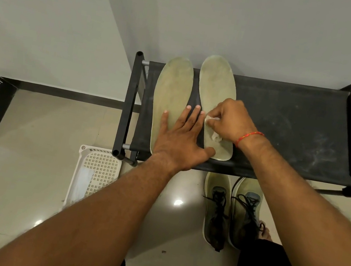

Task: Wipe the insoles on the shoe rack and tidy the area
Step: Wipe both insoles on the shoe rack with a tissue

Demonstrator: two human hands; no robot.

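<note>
Pale-green foam, greyed with wear — the right insole (216, 86) lies toe to the wall on the black fabric top of the shoe rack (287, 129). The person's right hand (230, 121) works on its middle, fingers curled tight and pinching a crumpled white wipe (215, 137) against the surface. Ahead of the pinch runs the whole forefoot, looking dull and unwiped; behind it, toward the wrist, there is only the heel. Just beside the pinch the left hand (179, 133) lies flat with fingers straight and spread, holding nothing. Its palm covers the lower half of the left insole (173, 85) and its thumb presses on the heel of the insole being cleaned. That brace seems the key to doing this well: the foam is light and would likely skate on the fabric under a hard rub. Strokes are best drawn along the length, away from the pinning thumb, with the wipe refolded to a fresh face as it soils. The small wad covers little at a pass — overlapping strokes out to the edges would serve. To the right of the working hand the rack top shows pale dust smears, a job for the tidying. On the floor nearer the person stand a pair of laced shoes (233, 211) and a white lattice basket (97, 173).
</note>
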